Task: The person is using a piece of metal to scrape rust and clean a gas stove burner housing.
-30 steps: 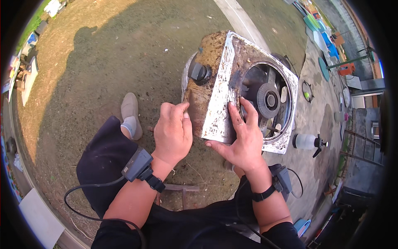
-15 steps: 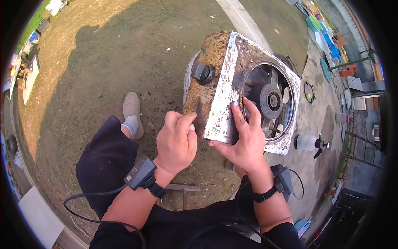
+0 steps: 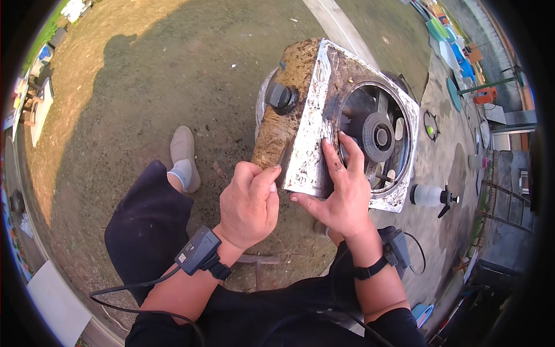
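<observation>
A dirty single-burner gas stove [image 3: 310, 139] stands tilted before me, its top plate turned to the right and streaked with white patches. The round black burner [image 3: 378, 137] sits in its circular opening. On the brown, wood-patterned front face [image 3: 281, 130] is a black knob [image 3: 281, 98]. My left hand [image 3: 250, 202] is closed, thumb and forefinger pinching the lower edge of that brown layer; a grey wedge shows beside the fingertips. My right hand [image 3: 346, 194] grips the stove's lower edge, fingers spread on the top plate and thumb at the lower corner.
A white spray bottle [image 3: 428, 195] with a black pump head is right of the stove. Beyond it a black ring-shaped stand [image 3: 430, 124] lies on the concrete. My shoe [image 3: 183, 151] rests on the dirt at left. Cables run from both wrist devices.
My left hand has shifted slightly right and down along the front face's lower edge. The grey wedge looks narrower. My right hand stays on the stove, which has barely moved.
</observation>
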Demonstrator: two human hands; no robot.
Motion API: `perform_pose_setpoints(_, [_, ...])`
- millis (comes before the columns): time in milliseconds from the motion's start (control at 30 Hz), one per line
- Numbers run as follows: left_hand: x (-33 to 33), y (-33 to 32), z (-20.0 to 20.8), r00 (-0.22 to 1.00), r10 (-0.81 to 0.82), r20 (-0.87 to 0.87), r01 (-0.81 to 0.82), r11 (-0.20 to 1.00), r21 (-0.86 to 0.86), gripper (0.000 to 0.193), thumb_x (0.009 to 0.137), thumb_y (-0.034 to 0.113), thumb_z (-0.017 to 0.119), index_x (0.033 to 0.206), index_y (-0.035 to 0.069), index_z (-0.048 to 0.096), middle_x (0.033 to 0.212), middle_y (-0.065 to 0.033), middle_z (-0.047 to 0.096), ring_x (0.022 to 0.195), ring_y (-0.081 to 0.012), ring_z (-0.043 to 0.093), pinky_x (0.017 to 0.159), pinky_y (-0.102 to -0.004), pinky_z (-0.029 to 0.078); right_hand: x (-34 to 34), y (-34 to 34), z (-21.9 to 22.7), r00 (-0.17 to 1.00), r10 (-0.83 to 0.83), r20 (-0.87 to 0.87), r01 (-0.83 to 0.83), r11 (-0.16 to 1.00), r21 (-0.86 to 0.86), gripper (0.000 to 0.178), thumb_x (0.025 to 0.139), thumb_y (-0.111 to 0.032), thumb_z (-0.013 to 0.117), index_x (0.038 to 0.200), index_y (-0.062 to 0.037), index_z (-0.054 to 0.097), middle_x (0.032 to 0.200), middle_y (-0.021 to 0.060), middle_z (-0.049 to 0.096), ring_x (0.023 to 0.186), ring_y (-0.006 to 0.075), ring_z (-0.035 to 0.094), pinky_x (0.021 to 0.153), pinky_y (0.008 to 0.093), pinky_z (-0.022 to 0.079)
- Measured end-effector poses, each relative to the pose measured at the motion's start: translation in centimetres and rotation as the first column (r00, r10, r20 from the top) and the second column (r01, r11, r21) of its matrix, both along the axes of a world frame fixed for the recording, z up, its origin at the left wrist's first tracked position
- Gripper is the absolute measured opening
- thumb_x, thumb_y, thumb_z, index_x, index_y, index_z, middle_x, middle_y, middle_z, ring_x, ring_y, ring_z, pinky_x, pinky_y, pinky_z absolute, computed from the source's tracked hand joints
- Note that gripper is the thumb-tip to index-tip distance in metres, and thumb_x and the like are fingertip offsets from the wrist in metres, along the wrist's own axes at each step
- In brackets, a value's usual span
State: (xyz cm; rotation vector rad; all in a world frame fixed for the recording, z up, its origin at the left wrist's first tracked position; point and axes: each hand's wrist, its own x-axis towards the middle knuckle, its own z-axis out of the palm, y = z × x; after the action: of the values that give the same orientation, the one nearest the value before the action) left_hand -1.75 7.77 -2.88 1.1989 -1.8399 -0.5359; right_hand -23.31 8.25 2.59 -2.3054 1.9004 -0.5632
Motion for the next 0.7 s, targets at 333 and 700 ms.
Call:
perform_pose_setpoints(333, [-0.2,-1.2,-1.0,0.995,0.093,0.039,-0.093,0.996,0.006,0.036,0.096,-0.001,0.061,0.132,0.003,0.059,0.108,-0.0189,0.058,0.082,-0.0357,0.063,0.070,-0.0451,0.053,0.1,-0.1,0.1,1.000,0.003,-0.011,-0.003,1.000,-0.016,0.112,0.059,-0.053,0.099,0.151,-0.0059,0.056,0.152,0.0242,0.047,0.118,0.0436,0.068,0.087,0.0477,0.063])
perform_pose_setpoints(700, [-0.1,1.2,0.7,0.998,-0.062,0.008,0.062,0.997,-0.039,0.036,0.098,0.001,0.062,0.134,0.002,0.058,0.109,-0.0204,0.057,0.081,-0.0348,0.063,0.069,-0.0443,0.053,0.0,0.0,0.1,1.000,0.013,-0.001,-0.013,1.000,-0.009,0.112,0.060,-0.052,0.099,0.153,-0.0072,0.053,0.152,0.0249,0.047,0.119,0.0446,0.067,0.087,0.0487,0.063])
